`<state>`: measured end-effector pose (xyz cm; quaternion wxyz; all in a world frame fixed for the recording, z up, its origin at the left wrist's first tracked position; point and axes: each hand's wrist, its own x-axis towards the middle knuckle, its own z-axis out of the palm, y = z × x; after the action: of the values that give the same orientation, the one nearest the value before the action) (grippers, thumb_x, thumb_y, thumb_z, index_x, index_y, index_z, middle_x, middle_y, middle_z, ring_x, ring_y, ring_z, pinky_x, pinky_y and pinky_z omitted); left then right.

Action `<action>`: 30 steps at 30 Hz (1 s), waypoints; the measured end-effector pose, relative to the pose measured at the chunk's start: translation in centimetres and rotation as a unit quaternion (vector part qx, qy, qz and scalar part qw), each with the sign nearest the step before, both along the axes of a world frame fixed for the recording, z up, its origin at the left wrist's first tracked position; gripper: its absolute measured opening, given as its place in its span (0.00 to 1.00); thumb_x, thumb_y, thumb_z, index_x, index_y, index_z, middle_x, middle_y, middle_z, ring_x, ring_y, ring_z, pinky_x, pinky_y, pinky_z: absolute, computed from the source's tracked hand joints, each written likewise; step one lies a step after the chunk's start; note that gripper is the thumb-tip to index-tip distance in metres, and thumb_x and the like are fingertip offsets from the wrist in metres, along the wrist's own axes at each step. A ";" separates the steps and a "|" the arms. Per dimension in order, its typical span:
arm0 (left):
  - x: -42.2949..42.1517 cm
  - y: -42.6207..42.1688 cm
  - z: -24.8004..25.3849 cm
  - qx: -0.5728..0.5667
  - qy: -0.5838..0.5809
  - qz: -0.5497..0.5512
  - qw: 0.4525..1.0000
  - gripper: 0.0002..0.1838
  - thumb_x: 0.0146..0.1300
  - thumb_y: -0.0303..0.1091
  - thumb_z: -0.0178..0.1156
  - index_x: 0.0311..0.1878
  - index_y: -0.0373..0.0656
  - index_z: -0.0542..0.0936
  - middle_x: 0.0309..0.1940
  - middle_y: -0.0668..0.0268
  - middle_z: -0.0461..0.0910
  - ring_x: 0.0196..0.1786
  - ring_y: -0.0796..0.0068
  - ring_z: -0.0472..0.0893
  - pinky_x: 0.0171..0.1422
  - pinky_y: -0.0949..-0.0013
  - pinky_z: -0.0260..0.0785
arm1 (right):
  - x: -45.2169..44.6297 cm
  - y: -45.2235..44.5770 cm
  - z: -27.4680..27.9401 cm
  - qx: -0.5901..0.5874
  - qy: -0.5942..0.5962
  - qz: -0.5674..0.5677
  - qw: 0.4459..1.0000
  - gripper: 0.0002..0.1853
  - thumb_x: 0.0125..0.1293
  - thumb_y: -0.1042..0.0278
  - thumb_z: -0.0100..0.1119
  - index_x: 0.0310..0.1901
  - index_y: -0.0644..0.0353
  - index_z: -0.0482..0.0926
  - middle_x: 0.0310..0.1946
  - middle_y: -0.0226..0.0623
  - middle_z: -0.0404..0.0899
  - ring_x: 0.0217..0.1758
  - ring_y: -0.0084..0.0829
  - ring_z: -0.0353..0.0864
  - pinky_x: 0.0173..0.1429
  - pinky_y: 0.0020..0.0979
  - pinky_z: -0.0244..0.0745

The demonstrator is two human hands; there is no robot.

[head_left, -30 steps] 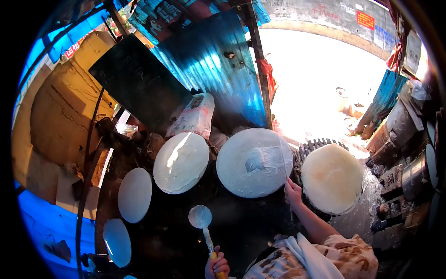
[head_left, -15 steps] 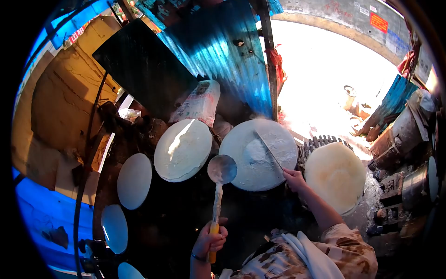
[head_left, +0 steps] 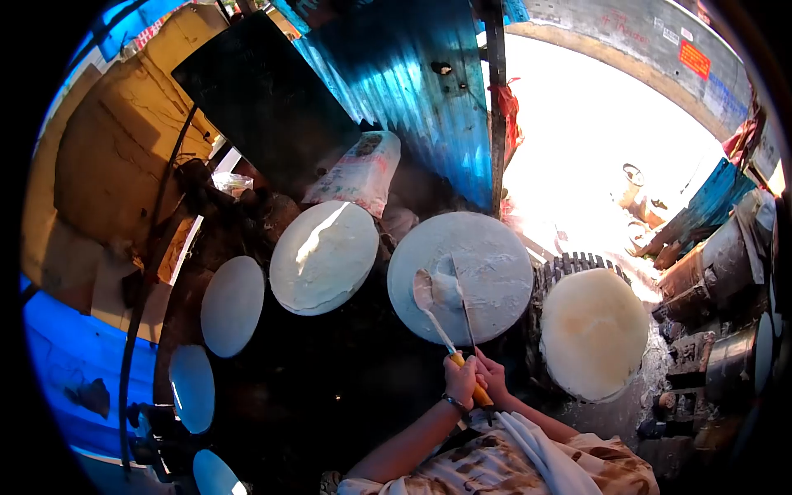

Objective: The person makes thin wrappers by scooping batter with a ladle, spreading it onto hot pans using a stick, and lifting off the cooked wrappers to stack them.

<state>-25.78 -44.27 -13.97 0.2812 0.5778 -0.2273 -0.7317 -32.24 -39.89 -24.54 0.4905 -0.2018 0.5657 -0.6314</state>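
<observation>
Ladle and thin blade over a pale round plate, inside a dim shelter.
The left hand grips the ladle's yellow handle just outside the plate's near edge, the bowl left of centre; the right hand, beside it, grasps the blade, which reaches from that edge to about the middle. Pale discs curve away leftward; a faintly browned round lies right. Past the far edge are a printed sack, dark panel and blue corrugated sheeting; sunlit ground glares outside.
</observation>
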 end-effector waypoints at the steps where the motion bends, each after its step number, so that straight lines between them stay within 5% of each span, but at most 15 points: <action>1: 0.2 -0.1 -0.6 0.042 0.039 0.015 0.998 0.08 0.65 0.32 0.50 0.43 0.49 0.62 0.24 0.70 0.65 0.18 0.83 0.66 0.21 0.76 0.65 | 0.2 -0.9 -2.2 -0.051 -0.026 0.052 0.997 0.22 0.65 0.64 0.54 0.58 0.62 0.70 0.28 0.23 0.74 0.28 0.13 0.70 0.33 0.14 0.66; 4: 0.9 -1.2 0.1 0.105 0.109 0.041 0.988 0.05 0.66 0.33 0.50 0.40 0.51 0.63 0.23 0.71 0.64 0.17 0.85 0.64 0.21 0.79 0.62 | -1.8 -3.6 2.2 0.084 -0.175 0.115 0.974 0.19 0.65 0.63 0.53 0.56 0.59 0.72 0.24 0.24 0.72 0.22 0.14 0.68 0.26 0.17 0.65; 6: 2.2 -2.1 1.1 0.127 0.138 0.057 0.981 0.05 0.66 0.34 0.50 0.39 0.51 0.64 0.22 0.71 0.64 0.17 0.86 0.63 0.21 0.80 0.61 | -4.8 -3.4 6.2 0.105 -0.150 0.137 0.974 0.20 0.66 0.62 0.52 0.60 0.48 0.69 0.14 0.22 0.60 0.10 0.15 0.55 0.13 0.19 0.52; 8: 3.0 -2.7 1.9 0.138 0.137 0.049 0.980 0.05 0.65 0.33 0.50 0.39 0.50 0.64 0.21 0.71 0.63 0.16 0.85 0.61 0.20 0.78 0.61 | -6.9 -3.3 6.5 0.080 -0.093 -0.002 0.992 0.20 0.67 0.61 0.50 0.60 0.48 0.68 0.13 0.20 0.59 0.10 0.14 0.55 0.14 0.16 0.51; 13: 3.8 -3.1 1.7 0.189 0.179 0.046 0.964 0.02 0.66 0.31 0.48 0.41 0.48 0.67 0.19 0.72 0.63 0.16 0.87 0.61 0.20 0.82 0.58 | -2.9 -2.4 4.5 0.147 -0.143 0.131 0.970 0.21 0.66 0.61 0.52 0.61 0.49 0.68 0.13 0.21 0.61 0.11 0.15 0.59 0.14 0.19 0.53; 14: 4.7 -3.5 1.4 0.229 0.288 0.036 0.929 0.04 0.66 0.31 0.46 0.43 0.46 0.68 0.18 0.73 0.63 0.16 0.87 0.61 0.19 0.83 0.58 | -1.4 -2.3 2.1 0.117 -0.118 0.138 0.976 0.21 0.66 0.62 0.52 0.60 0.50 0.69 0.13 0.21 0.61 0.12 0.14 0.60 0.15 0.18 0.53; 16: 7.4 -3.9 2.3 0.259 0.395 0.031 0.881 0.06 0.67 0.30 0.45 0.45 0.44 0.70 0.18 0.73 0.62 0.15 0.88 0.61 0.19 0.83 0.58 | -1.1 -2.7 7.1 0.127 -0.251 0.149 0.948 0.20 0.66 0.63 0.51 0.60 0.52 0.69 0.16 0.21 0.63 0.13 0.15 0.61 0.16 0.19 0.54; 17: 9.2 -3.8 3.9 0.277 0.529 0.055 0.801 0.08 0.67 0.30 0.44 0.46 0.43 0.70 0.17 0.74 0.62 0.14 0.89 0.61 0.18 0.84 0.59 | -1.4 -2.7 8.2 0.127 -0.249 0.155 0.947 0.20 0.66 0.63 0.51 0.60 0.52 0.69 0.16 0.21 0.63 0.13 0.15 0.61 0.16 0.19 0.54; 18: 10.0 -3.6 5.1 0.287 0.648 0.074 0.701 0.10 0.68 0.30 0.43 0.48 0.41 0.70 0.16 0.74 0.62 0.14 0.89 0.61 0.18 0.84 0.59 | -1.6 -2.7 9.0 0.086 -0.201 0.175 0.960 0.20 0.66 0.65 0.51 0.60 0.53 0.70 0.18 0.21 0.65 0.15 0.14 0.62 0.18 0.18 0.56; 20: 10.4 -2.7 6.1 0.207 0.647 0.071 0.730 0.11 0.68 0.30 0.43 0.49 0.40 0.70 0.16 0.74 0.62 0.13 0.90 0.62 0.18 0.84 0.59 | -1.4 -3.5 9.5 0.042 -0.155 0.192 0.968 0.19 0.66 0.67 0.50 0.59 0.54 0.70 0.20 0.22 0.67 0.17 0.14 0.63 0.21 0.18 0.59; 22: 10.6 -2.6 6.3 0.132 0.645 0.077 0.749 0.12 0.68 0.30 0.42 0.50 0.38 0.70 0.15 0.74 0.62 0.13 0.90 0.62 0.18 0.84 0.60 | -1.2 -4.0 9.9 -0.113 0.084 0.129 0.982 0.19 0.66 0.73 0.50 0.59 0.57 0.71 0.24 0.24 0.71 0.23 0.13 0.65 0.28 0.16 0.62; 24: 10.0 -5.1 6.6 0.122 0.606 0.097 0.780 0.12 0.68 0.30 0.41 0.49 0.35 0.70 0.15 0.74 0.61 0.12 0.90 0.62 0.16 0.85 0.59 | -2.2 -5.1 10.4 -0.120 0.174 0.100 0.972 0.20 0.64 0.74 0.51 0.59 0.59 0.70 0.24 0.27 0.72 0.24 0.14 0.65 0.29 0.17 0.63; 28: 10.9 -7.4 8.7 0.221 0.735 0.146 0.625 0.12 0.69 0.29 0.40 0.45 0.32 0.70 0.16 0.73 0.60 0.13 0.87 0.63 0.18 0.84 0.59 | -4.7 -5.3 8.8 -0.095 0.390 0.026 0.916 0.22 0.58 0.75 0.56 0.56 0.59 0.73 0.24 0.40 0.76 0.23 0.25 0.73 0.32 0.25 0.70; 30: 12.3 -7.1 8.0 0.215 0.749 0.129 0.614 0.11 0.68 0.29 0.41 0.45 0.31 0.69 0.16 0.73 0.60 0.14 0.87 0.63 0.20 0.83 0.61 | -6.0 -4.6 7.9 -0.013 0.587 0.181 0.789 0.20 0.56 0.68 0.58 0.53 0.52 0.76 0.26 0.43 0.78 0.24 0.38 0.78 0.31 0.34 0.73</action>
<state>-13.53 -51.36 -5.93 0.3134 -0.1032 0.3027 -0.8941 -38.23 -44.51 -16.64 0.1665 -0.6385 0.6897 -0.2983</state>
